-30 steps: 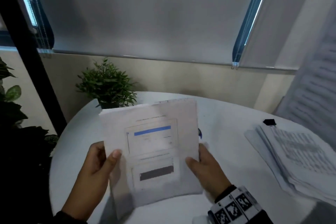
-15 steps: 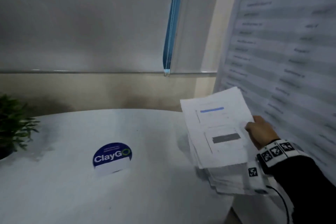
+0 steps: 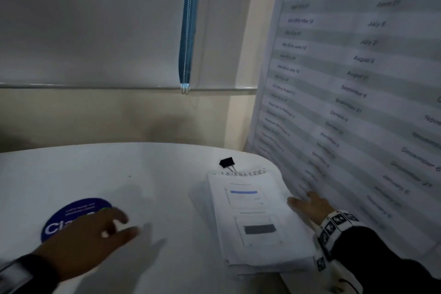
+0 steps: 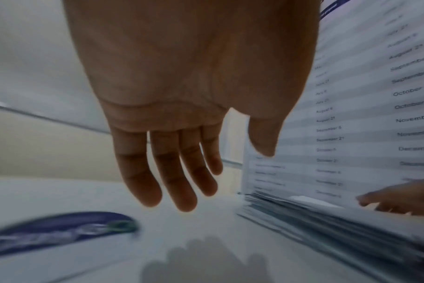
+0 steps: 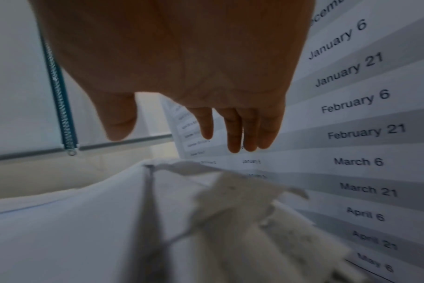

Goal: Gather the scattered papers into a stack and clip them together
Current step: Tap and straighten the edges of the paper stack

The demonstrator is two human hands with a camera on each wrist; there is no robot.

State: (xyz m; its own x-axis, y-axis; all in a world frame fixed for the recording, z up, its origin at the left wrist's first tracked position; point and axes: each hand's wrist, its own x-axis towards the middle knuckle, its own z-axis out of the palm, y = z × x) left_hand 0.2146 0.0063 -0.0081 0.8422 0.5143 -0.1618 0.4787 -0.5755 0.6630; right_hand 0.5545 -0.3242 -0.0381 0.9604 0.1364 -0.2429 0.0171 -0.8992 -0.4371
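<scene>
Round sticker [image 3: 71, 217] near the table's front edge partly hidden behind the blurred left hand [image 3: 88, 234], lettering cut to "Cla".

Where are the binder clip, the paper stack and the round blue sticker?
binder clip [image 3: 227, 162], head view, black body.
paper stack [image 3: 250, 212], head view, top sheet.
round blue sticker [image 3: 71, 212], head view, upper face.

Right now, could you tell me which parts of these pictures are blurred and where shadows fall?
Head view: the left hand is motion-smeared and the wall chart is soft. Left wrist view: the blue sticker is streaked, with a hand shadow on the table. Right wrist view: the paper stack is blurred.
</scene>
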